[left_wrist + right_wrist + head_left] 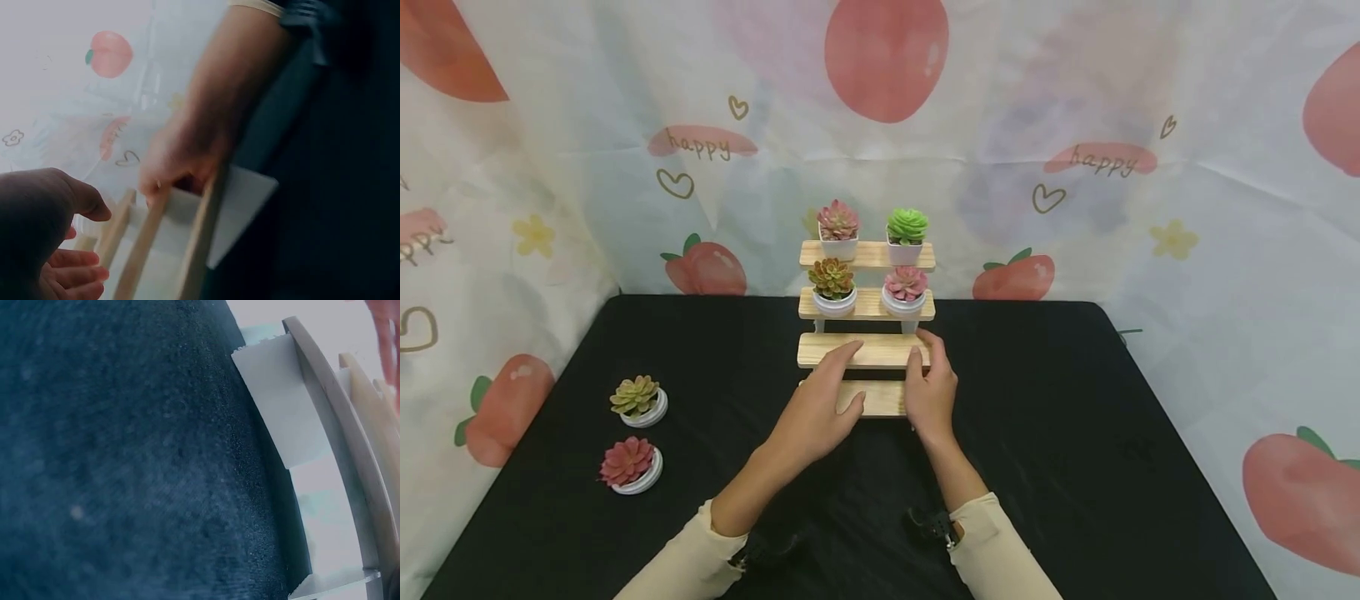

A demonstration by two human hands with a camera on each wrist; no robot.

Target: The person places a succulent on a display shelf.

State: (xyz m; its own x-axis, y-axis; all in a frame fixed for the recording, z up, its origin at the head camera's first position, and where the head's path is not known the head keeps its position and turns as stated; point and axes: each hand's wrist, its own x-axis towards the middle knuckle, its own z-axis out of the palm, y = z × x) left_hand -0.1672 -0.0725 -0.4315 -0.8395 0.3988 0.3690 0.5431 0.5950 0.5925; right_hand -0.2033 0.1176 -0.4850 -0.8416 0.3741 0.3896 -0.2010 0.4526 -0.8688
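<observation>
A tiered wooden plant stand (880,350) with white side supports stands at the table's middle. Its top shelf carries a pink succulent (838,221) and a green succulent (907,227). One shelf lower are a brown-green succulent (832,278) and a pink rosette succulent (906,284), both in white pots. My left hand (812,417) hovers over the left part of the two bare lower shelves, thumb and fingers spread, holding nothing. At the stand's right end my right hand (932,396) grips the shelf edge, fingers curled round it in the left wrist view.
On the table's left lie two more potted succulents, a yellow-green one (636,396) and a dark red one (627,462), their white pots tipped. A black cloth (1045,433) covers the table. A peach-printed curtain (970,108) hangs behind and at the sides.
</observation>
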